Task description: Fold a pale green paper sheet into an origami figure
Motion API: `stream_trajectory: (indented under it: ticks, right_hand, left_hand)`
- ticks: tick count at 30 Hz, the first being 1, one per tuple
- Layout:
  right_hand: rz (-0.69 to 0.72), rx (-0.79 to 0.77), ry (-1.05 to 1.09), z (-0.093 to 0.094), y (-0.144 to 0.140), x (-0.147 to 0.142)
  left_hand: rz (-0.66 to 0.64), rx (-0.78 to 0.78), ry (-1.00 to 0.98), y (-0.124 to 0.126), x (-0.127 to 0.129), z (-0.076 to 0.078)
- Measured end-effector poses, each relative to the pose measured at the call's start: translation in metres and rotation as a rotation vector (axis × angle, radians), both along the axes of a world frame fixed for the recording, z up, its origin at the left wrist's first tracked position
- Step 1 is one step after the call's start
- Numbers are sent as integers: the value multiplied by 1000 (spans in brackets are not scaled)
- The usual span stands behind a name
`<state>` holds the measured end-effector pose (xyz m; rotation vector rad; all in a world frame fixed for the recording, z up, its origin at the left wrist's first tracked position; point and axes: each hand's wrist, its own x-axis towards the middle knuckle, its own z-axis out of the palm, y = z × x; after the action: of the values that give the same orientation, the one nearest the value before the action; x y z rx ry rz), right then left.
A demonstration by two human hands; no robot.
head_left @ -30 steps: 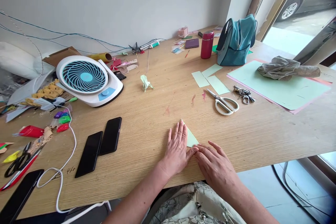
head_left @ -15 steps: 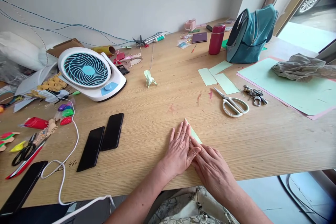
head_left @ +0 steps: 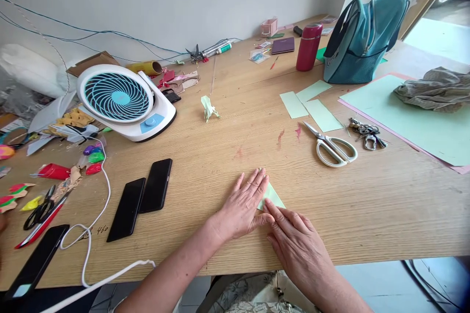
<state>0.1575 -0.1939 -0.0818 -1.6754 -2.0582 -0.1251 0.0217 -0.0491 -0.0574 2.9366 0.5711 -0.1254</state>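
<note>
Both hands flat on the green paper (head_left: 272, 196): left hand (head_left: 242, 205) presses its near-left part, right hand (head_left: 297, 242) its near edge, neither grip closed; scissors (head_left: 332, 145) lie beyond it.

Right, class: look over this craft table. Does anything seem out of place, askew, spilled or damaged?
Red smears stain the bare wood of the table beside the white scissors. A crumpled cloth lies on the big green sheet. Scraps litter the far left. Both hands, left and right, press the folded green paper flat.
</note>
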Motion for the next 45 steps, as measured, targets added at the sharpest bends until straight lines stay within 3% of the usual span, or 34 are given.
stream_trajectory:
  ticks: [11,15,19,26,29,36,41,45]
  right_hand:
    - [-6,3,-13,1,1,1]
    - [-16,3,-9,-1,0,0]
    - [-26,-16,35,-2,-2,0]
    - [-21,-44,80,-2,-7,1]
    - [-31,-28,81,-1,-8,2]
    - [-62,54,139,-5,-14,3]
    - [-68,123,375,-3,-15,10]
    - [-102,86,601,11,11,35]
  left_hand:
    - [89,-17,-13,33,21,-7]
    - [284,34,-82,41,24,-10]
    - [459,65,-257,22,15,-2]
    - [628,-166,-241,-17,15,12]
    - [658,-224,-253,-18,20,15]
    - [717,-186,-196,-28,23,21]
    - [700,-276,-298,-30,22,15]
    - [666,-422,-397,-26,23,10]
